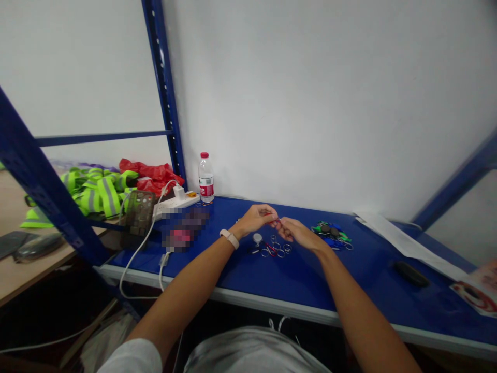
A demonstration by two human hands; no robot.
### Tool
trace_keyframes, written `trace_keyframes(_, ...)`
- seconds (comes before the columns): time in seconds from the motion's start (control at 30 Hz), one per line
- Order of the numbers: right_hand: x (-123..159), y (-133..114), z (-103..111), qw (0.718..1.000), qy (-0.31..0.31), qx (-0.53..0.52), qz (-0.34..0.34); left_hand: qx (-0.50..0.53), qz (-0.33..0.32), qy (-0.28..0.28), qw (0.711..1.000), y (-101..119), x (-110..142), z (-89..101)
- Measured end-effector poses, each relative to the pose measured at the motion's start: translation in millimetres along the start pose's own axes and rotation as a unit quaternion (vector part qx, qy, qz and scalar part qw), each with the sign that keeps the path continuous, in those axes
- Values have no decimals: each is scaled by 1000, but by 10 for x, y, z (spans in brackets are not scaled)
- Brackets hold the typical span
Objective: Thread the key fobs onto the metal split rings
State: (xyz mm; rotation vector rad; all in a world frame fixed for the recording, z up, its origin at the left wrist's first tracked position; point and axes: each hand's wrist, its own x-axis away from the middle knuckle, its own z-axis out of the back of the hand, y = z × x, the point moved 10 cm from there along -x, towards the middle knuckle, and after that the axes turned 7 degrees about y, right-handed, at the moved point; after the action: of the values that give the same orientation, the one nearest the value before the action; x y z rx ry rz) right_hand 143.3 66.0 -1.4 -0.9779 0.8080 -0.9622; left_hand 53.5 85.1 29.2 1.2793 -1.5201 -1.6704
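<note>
My left hand (255, 218) is closed in a pinch on a small red piece (268, 215), mostly hidden by the fingers. Fingertip to fingertip with it, my right hand (294, 230) is also closed; what it pinches is too small to make out. Both hands are just above the blue tabletop (236, 269). Below them lie several metal key rings (280, 253), a red clip-like piece (272, 247) and a round whitish piece (257, 238). Right of my right hand sits a pile of green, blue and black pieces with rings (332, 233).
A water bottle (206, 178) stands at the back left beside a white power strip (176, 203). A white cable (134, 259) hangs over the front edge. To the right lie a dark oblong object (411, 273) and white paper (407, 243). Blue posts (163, 77) frame the shelf.
</note>
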Motion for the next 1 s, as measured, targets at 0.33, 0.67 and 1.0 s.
trace_keyframes(0.33, 7, 16, -85, 998, -26, -62, -17, 5, -20, -9, 1000, 62, 16, -22)
trace_keyframes(0.67, -11, 91, -105, 1000, 1, 4, -2, 4, -20, -18, 1000, -8, 0, -27)
trace_keyframes(1.0, -4, -88, 154, 956, 118, 262, 61, -27, 19, 43, 999, -90, -16, 73)
